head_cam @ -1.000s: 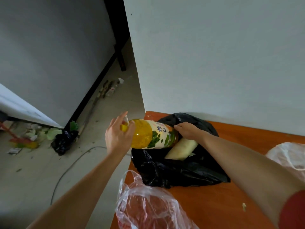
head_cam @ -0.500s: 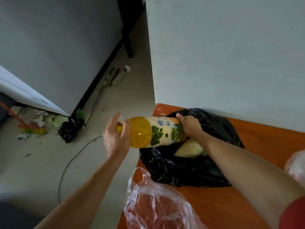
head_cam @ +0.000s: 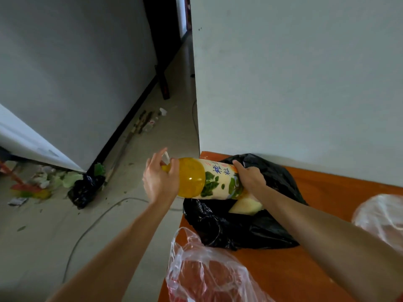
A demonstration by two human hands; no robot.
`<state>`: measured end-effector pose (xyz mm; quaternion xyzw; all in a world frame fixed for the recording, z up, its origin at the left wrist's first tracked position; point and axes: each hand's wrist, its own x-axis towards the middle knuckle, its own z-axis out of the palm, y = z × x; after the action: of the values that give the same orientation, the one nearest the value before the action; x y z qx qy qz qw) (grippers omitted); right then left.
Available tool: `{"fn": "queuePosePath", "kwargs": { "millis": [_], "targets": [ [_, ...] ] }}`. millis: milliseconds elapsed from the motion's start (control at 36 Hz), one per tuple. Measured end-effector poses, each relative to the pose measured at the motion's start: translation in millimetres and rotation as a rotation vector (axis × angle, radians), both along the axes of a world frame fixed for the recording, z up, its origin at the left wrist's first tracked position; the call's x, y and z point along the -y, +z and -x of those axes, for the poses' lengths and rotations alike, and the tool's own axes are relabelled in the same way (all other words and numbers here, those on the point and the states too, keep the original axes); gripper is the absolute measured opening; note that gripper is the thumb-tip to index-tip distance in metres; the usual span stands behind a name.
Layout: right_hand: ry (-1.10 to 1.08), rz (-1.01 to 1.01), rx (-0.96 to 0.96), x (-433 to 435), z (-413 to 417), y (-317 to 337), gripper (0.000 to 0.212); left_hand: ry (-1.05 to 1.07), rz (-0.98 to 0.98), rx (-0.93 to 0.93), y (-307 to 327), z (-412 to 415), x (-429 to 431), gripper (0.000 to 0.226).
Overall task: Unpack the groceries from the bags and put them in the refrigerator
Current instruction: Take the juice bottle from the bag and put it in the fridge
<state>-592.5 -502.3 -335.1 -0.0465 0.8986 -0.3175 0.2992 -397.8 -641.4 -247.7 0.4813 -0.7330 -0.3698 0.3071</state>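
A large bottle of orange juice point(head_cam: 202, 178) with a white and green label lies sideways in the air above the table's left edge. My left hand point(head_cam: 158, 180) grips its neck end and my right hand point(head_cam: 250, 177) grips its base end. Under the bottle a black plastic bag point(head_cam: 235, 227) lies open on the orange table point(head_cam: 305, 273), with a pale green vegetable point(head_cam: 246, 205) showing inside. A clear plastic bag point(head_cam: 207, 277) with red contents sits at the table's near edge.
Another clear bag point(head_cam: 381, 214) lies at the table's right. A white wall rises behind the table. On the floor to the left are a small black bag point(head_cam: 84, 190), scattered scraps point(head_cam: 37, 186) and a cable point(head_cam: 98, 223). A white appliance edge point(head_cam: 26, 140) shows at far left.
The bottle has come up slightly out of the black bag, both hands keeping their hold. The camera view has shifted, so the table sits further right.
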Motion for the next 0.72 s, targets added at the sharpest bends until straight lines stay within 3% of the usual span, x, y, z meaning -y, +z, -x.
{"fn": "queuePosePath", "kwargs": {
  "millis": [167, 306, 500, 667, 722],
  "targets": [
    [-0.024, 0.109, -0.163, -45, -6, 75, 0.075, -0.087, 0.048, -0.105, 47, 12, -14, 0.039],
    [-0.037, 0.074, -0.373, -111, -15, 122, 0.073, -0.180, 0.046, -0.200, 73, 26, -56, 0.038],
    [-0.210, 0.016, -0.539, -244, -47, 165, 0.082, -0.415, 0.016, -0.291, 82, 37, -160, 0.032],
    [-0.369, -0.106, -0.708, -355, -91, 179, 0.072, -0.675, -0.025, -0.313, 73, 31, -251, 0.039],
    [-0.434, -0.173, -0.741, -405, -118, 187, 0.067, -0.776, -0.033, -0.317, 68, 25, -295, 0.032]
  ]
}}
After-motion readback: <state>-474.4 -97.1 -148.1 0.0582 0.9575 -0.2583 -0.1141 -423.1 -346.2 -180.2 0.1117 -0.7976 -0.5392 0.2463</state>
